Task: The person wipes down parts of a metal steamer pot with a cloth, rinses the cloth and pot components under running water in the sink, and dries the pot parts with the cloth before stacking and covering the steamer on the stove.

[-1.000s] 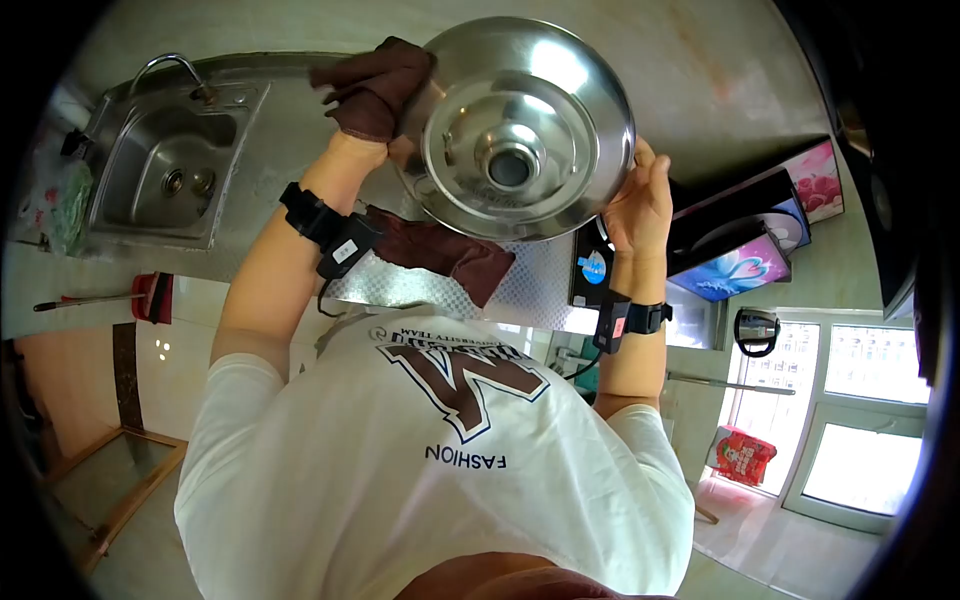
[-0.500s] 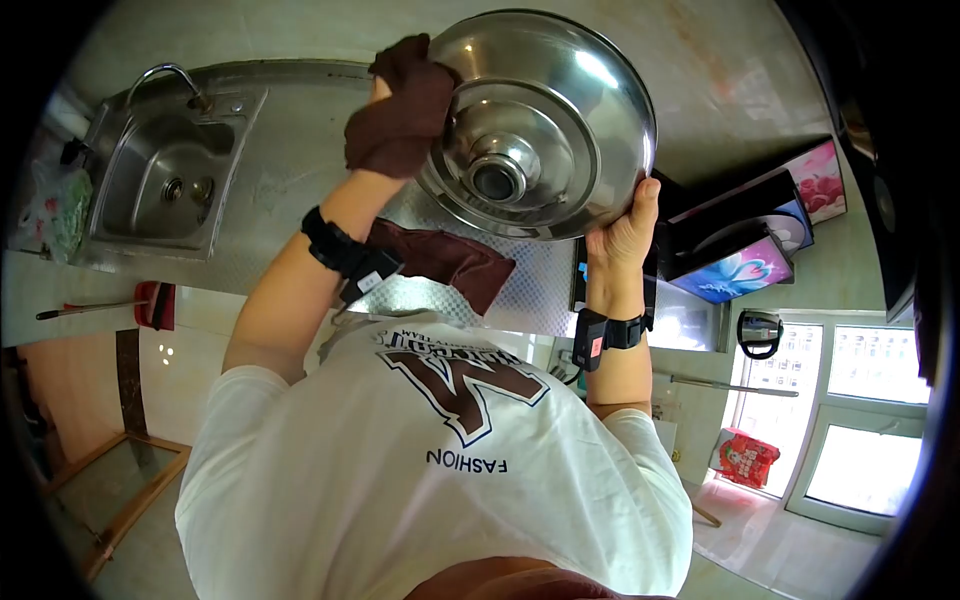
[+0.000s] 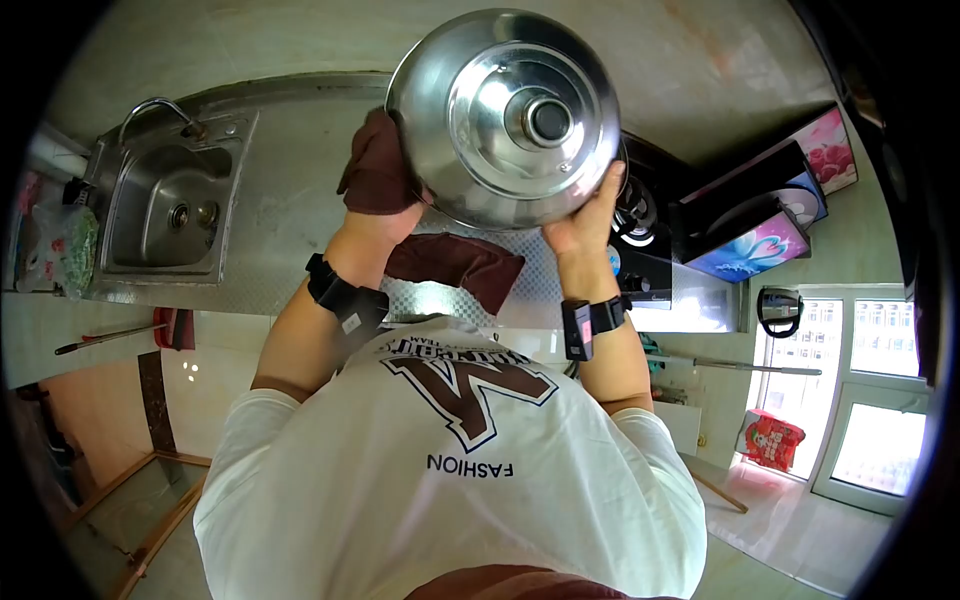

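Observation:
A shiny steel lid (image 3: pixel 480 110) with a round knob is held up at the top centre, knob side facing the camera. My left hand (image 3: pixel 390 215) is at its left edge, wrapped round a dark brown cloth (image 3: pixel 378 170) pressed against the rim; the cloth covers most of the fingers. On the lower right edge, my right hand (image 3: pixel 587 220) grips the lid, its thumb on the rim and the other fingers hidden behind. Below the lid, a second brown cloth (image 3: pixel 460 265) lies on the patterned metal counter (image 3: pixel 540 270).
A steel sink (image 3: pixel 150 220) with a faucet (image 3: pixel 160 105) is at the left. To the right are a black gas stove (image 3: pixel 645 270) and picture-printed panels (image 3: pixel 760 245). A kettle (image 3: pixel 780 312) and a red bag (image 3: pixel 770 440) appear farther right.
The lid has tilted and shifted left, its knob now right of its middle. My right hand has moved left with it, and my left hand with the cloth has dropped lower along the rim.

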### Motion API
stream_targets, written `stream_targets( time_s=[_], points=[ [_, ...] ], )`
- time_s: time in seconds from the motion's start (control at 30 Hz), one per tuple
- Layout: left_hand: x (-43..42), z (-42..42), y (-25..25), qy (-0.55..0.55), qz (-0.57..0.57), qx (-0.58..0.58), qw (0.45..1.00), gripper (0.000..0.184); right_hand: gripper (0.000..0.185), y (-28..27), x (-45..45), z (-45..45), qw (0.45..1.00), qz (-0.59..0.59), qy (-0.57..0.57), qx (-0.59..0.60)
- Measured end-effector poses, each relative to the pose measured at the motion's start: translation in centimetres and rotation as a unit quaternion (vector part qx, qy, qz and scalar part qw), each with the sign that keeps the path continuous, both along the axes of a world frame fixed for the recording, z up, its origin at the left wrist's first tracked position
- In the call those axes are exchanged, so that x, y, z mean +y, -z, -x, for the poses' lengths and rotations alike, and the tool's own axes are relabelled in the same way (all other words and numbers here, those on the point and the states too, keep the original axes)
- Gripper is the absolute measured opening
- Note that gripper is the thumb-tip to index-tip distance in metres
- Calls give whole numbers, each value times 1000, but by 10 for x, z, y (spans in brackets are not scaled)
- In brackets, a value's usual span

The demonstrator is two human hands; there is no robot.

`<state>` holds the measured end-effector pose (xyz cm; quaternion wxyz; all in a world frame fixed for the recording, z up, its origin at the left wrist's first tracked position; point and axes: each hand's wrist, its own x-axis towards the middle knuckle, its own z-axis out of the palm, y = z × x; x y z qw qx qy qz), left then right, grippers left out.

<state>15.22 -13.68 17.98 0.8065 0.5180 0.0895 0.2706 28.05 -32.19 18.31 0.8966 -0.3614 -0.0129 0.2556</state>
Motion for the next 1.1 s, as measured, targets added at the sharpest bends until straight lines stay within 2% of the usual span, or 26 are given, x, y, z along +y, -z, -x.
stream_targets(
  time_s=[0.03, 0.07, 0.1, 0.17, 0.2, 0.23, 0.3, 0.33, 0.37, 0.43, 0.47, 0.53, 0.57, 0.63, 0.67, 0.7, 0.77, 0.8, 0.87, 0.9, 0.93, 1.0, 1.03, 1.1],
  points=[
    [2, -3, 1, 5, 173, -29, 984, 23, 67, 14, 0, 1, 1000, 5, -16, 10],
    [7, -2, -7, -18, 276, 28, 960, 25, 65, 21, -1, 3, 999, 14, -27, 28],
    [11, -2, -11, -40, 375, 86, 922, 28, 63, 37, -5, -5, 997, 57, -52, -11],
    [16, 0, 0, -91, 327, 116, 933, 30, 60, 49, -16, -15, 950, 293, -87, -70],
    [22, 3, 3, -133, 307, 111, 936, 29, 52, 53, -21, -21, 889, 425, -29, -165],
    [25, 6, -1, -157, 299, 119, 934, 29, 55, 49, -23, -17, 843, 414, 72, -335],
    [27, 13, 0, -175, 292, 132, 931, 29, 65, 14, -21, 1, 834, 333, 6, -440],
    [27, 14, 5, -171, 264, 108, 943, 30, 77, -8, -19, 16, 819, 358, -60, -445],
    [24, 15, 7, -165, 235, 83, 954, 31, 83, -15, -13, 25, 779, 396, -83, -478],
    [17, 22, 10, -146, 268, 109, 946, 31, 78, -34, 0, 45, 677, 468, -62, -565],
    [16, 24, 26, -181, 32, 132, 974, 30, 78, -29, 5, 44, 676, 470, -57, -565],
    [13, 27, 40, -210, -204, 142, 946, 29, 60, -19, 12, 37, 608, 405, 110, -674],
    [10, 28, 41, -202, -198, 115, 952, 30, 60, -22, 11, 33, 604, 403, 111, -679],
    [4, 30, 38, -189, -188, 62, 962, 35, 41, -39, 6, 23, 608, 393, 138, -676],
    [8, 33, 26, -197, -187, 53, 961, 35, 36, -50, 3, 13, 628, 387, 144, -660],
    [14, 38, 9, -73, -80, -50, 993, 41, 34, -64, -3, -1, 632, 383, 145, -658],
    [16, 52, 1, 50, 30, -152, 987, 46, 36, -86, -17, -34, 662, 417, 134, -608],
    [17, 58, 3, -39, 24, -60, 997, 55, 37, -99, -24, -47, 668, 447, 119, -583],
    [37, 66, 35, -104, -49, 86, 990, 51, 38, -101, -36, -88, 658, 472, 111, -576],
    [54, 66, 68, -130, -153, 196, 960, 50, 40, -100, -40, -105, 644, 496, 104, -573],
    [69, 65, 106, -142, -269, 310, 901, 50, 40, -98, -42, -116, 643, 495, 102, -576],
    [79, 67, 178, -86, -460, 479, 743, 53, 45, -90, -42, -131, 574, 565, 67, -589],
    [73, 68, 206, -38, -514, 519, 682, 55, 45, -83, -40, -137, 573, 566, 63, -589],
    [50, 71, 243, 2, -579, 509, 637, 62, 50, -68, -36, -147, 544, 590, 15, -596]
  ],
)
